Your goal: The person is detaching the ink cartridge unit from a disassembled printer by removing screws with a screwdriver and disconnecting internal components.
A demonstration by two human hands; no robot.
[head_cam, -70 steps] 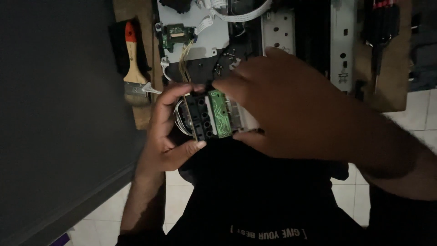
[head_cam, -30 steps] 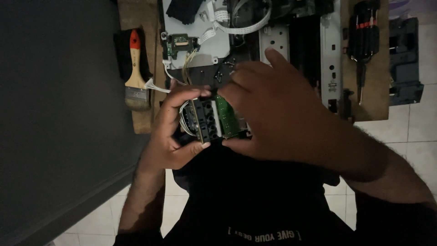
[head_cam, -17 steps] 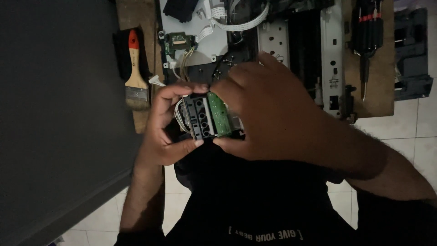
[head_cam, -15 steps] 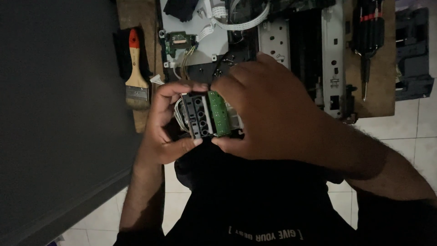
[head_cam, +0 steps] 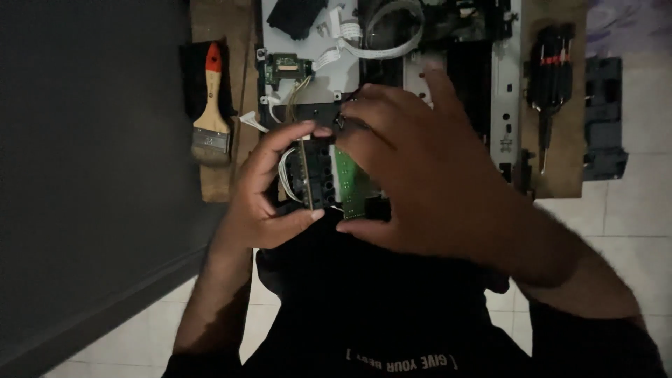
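**Small black module held over an opened machine**

Dim room, pale floor tiles, dark wall at 9 o'clock. Wooden board (head_cam: 217, 21) carries an opened machine chassis (head_cam: 504, 91), covers off, w/ a small green circuit board (head_cam: 283, 68) and a white ribbon cable (head_cam: 392, 42) exposed near 12 o'clock.

Left hand (head_cam: 262, 192) grips a black plastic module (head_cam: 316, 171), thumb at its lower edge, fingers curled over the top. Right hand (head_cam: 427, 182) is pressed to the same part from the 3 o'clock side, fingertips on the green PCB (head_cam: 353, 178) fixed to it. Both hands are together, clamped on the module, which sits at frame centre, above the lap and clear of the chassis. Thin wires (head_cam: 283, 171) show at its left edge; can't tell if they run back to the machine, light too poor.

Paintbrush (head_cam: 212, 105), orange handle tip, lies at 10 o'clock. Screwdriver set (head_cam: 549, 77) rests at 2 o'clock.

Progress, judged: machine is already stripped and the module is out in hand. PCB appears attached, so separating or refitting looks not yet done.
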